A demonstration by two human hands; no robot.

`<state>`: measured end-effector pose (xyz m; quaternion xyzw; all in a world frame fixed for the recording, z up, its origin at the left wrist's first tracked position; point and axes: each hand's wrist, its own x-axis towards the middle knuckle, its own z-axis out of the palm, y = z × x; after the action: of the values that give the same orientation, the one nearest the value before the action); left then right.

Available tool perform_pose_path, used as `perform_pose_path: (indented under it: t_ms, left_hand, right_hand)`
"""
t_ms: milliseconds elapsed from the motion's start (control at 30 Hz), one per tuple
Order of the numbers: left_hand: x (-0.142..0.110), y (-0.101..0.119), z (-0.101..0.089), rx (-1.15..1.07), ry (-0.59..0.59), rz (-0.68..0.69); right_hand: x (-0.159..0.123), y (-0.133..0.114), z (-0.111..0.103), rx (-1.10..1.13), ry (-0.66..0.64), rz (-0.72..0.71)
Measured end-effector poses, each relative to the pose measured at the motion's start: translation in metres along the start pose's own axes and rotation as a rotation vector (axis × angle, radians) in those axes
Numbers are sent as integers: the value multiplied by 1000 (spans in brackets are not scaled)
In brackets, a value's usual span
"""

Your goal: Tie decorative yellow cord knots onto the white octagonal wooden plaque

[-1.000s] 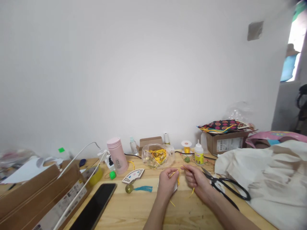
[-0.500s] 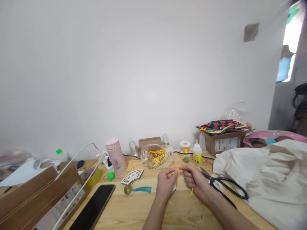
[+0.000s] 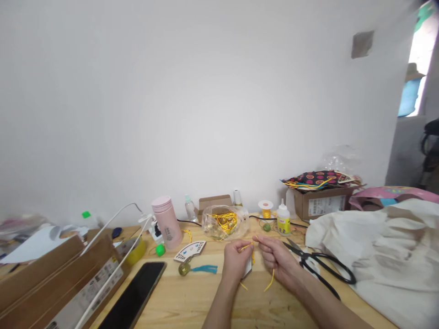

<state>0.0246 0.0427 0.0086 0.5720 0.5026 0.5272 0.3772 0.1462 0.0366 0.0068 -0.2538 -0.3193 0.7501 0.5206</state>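
The left hand is closed narrow around a small white card, whose edge shows below the fingers; this grip appears to steady the card. A yellow cord runs across the left hand's fingers and down past the card. The right hand forms a narrow pinch, its fingertips meeting the cord just beside the left hand, apparently to control the cord while a loose tail hangs below. Compared with the earlier view, the right hand sits nearer the left, and the tail hangs longer and swings toward the left hand. Just right of the right hand lie black-handled scissors, within easy reach on the bench. Ahead of the hands stands a clear plastic bag holding gold cord. Left of the left hand lie a teal tassel and a fan-shaped tag.
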Motion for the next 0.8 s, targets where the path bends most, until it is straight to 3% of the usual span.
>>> perform_pose_path:
  t_ms: [567, 800]
  left_hand:
    - [0, -8, 3, -116, -37, -23]
    - [0, -3, 0, -28, -34, 9]
  right_hand:
    - [3, -4, -6, 78, -12, 87]
    - [-1, -2, 0, -96, -74, 10]
